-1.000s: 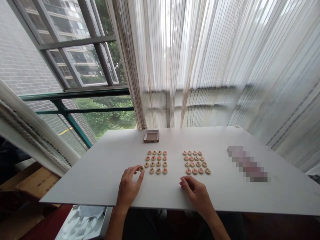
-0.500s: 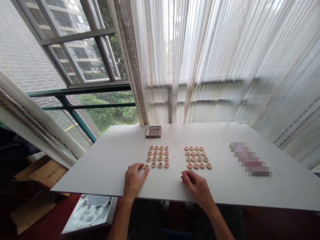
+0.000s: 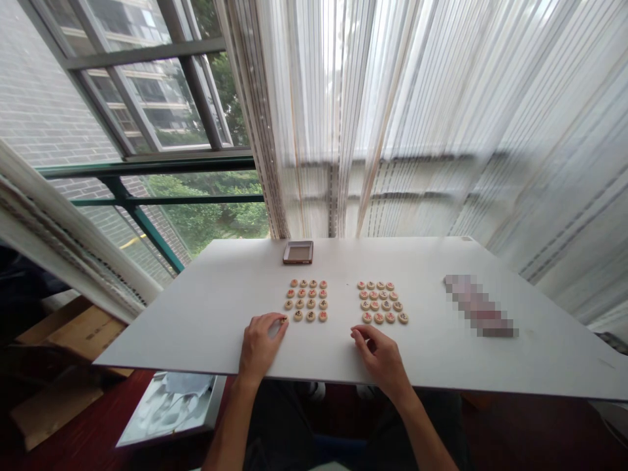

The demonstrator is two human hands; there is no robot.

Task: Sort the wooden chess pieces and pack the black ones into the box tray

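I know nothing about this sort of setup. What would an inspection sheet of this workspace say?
Surface: smooth white rectangular tabletop.
Things in hand: round pale wooden pieces with red or black characters, in two four-by-four groups.
Clutter: small shallow brown-rimmed tray by the far edge; blurred pinkish object at right, unidentifiable.
Hands: left hand pinches the left group's near-left corner piece; right hand curls loosely before the right group, no piece visible in it.
Cables: nothing seen on the tabletop; floor too dim to tell.
Surroundings: striped sheer white curtain, grey-framed window, brown cardboard boxes at left.
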